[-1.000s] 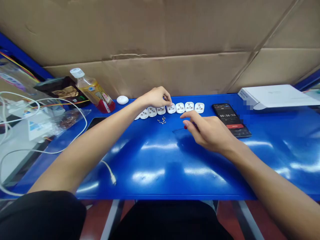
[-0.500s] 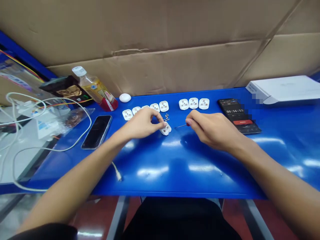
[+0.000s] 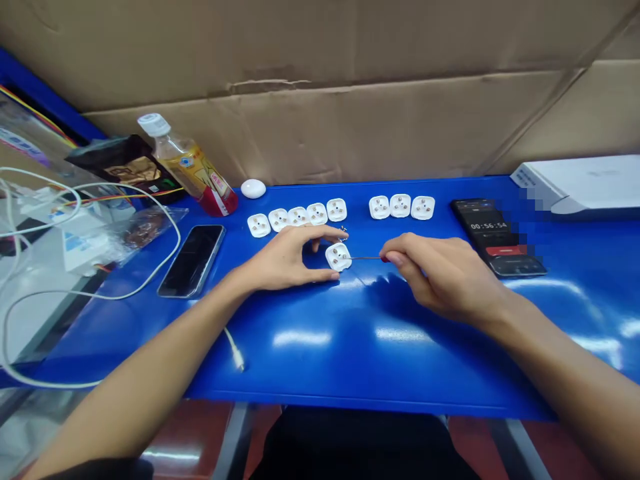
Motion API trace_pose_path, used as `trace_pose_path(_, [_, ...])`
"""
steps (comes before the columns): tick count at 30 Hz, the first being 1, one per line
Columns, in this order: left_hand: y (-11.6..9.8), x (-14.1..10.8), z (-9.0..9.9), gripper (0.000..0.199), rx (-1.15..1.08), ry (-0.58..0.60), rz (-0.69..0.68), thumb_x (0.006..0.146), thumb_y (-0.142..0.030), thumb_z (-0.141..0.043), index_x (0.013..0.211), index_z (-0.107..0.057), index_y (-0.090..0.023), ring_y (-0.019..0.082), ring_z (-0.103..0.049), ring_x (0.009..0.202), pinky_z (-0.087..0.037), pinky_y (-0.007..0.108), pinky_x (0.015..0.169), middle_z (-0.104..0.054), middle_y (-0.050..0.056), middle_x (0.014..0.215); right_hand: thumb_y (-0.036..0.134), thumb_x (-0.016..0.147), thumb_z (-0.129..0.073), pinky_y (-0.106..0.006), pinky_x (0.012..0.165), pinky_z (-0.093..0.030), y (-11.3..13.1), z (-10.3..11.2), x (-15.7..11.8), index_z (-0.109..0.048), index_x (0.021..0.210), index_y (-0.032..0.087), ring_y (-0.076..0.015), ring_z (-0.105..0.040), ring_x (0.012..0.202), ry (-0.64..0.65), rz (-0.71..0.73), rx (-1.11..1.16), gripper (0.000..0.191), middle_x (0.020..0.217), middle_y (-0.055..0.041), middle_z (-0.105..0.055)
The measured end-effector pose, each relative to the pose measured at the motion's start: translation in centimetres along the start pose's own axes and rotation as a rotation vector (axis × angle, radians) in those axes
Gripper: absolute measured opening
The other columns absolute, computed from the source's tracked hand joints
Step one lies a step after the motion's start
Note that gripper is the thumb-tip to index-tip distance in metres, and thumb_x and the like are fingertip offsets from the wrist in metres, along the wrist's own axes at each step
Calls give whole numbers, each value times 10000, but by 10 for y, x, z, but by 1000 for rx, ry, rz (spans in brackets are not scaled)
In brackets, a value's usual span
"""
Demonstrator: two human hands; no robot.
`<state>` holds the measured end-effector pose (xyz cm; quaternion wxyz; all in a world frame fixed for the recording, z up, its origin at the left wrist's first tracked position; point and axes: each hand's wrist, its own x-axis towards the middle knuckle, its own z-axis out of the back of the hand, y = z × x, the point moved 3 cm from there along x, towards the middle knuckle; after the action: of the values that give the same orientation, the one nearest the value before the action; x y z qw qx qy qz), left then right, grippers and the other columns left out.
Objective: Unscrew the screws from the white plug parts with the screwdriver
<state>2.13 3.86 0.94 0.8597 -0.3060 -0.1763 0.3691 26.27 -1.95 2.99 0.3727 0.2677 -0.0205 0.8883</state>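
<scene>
A white square plastic piece (image 3: 339, 257) with metal parts inside lies on the blue table. Beside its left edge is my left hand (image 3: 295, 259), thumb and index finger spread apart around it. My right hand (image 3: 440, 270) grips a thin screwdriver (image 3: 365, 258) by its red handle, and the tip reaches the right part of the white piece. Small screws (image 3: 344, 233) lie just behind, partly hidden by my left index finger. A row of several similar white pieces (image 3: 259, 225) stands at the back left, and three more (image 3: 400, 205) sit at the back right.
At the left are a phone (image 3: 192, 261), a tilted drink bottle (image 3: 193, 167), white cables (image 3: 90, 293) and a white egg-shaped object (image 3: 253, 189). A phone showing a timer (image 3: 495, 233) and a white box (image 3: 580, 183) are at the right. Cardboard (image 3: 350, 127) lines the back.
My left thumb and index finger have opened away from the white piece. The screwdriver's tip has moved left onto the piece. The view has shifted slightly.
</scene>
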Motion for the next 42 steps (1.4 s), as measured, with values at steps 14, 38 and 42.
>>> trace_pose_path(14, [6,2,-4,479,-21,-12,-4,818,-480,-860,1221,-751,-245,213,-675,923,-498,336,812,-779,42,1128,221,1061,-450,-323,576,-415,0,0,-4,-632,1060,222,-212,-713,736,48,-3,-23,183,923,-56,-780])
trace_pose_path(38, [3,1,-12,464,-83,-62,33,795,-472,-881,1157,-754,-212,170,-609,809,-481,310,762,-701,5,914,368,1058,-537,-341,610,-430,7,8,2,-593,1076,213,-245,-703,794,161,-60,-80,166,964,-84,-746])
trace_pose_path(42, [2,1,-10,459,-64,-48,21,823,-462,-854,1190,-727,-219,172,-611,817,-481,309,771,-691,4,934,326,1076,-501,-353,654,-493,7,5,1,-600,1115,205,-248,-728,802,66,-81,-53,161,931,-73,-754])
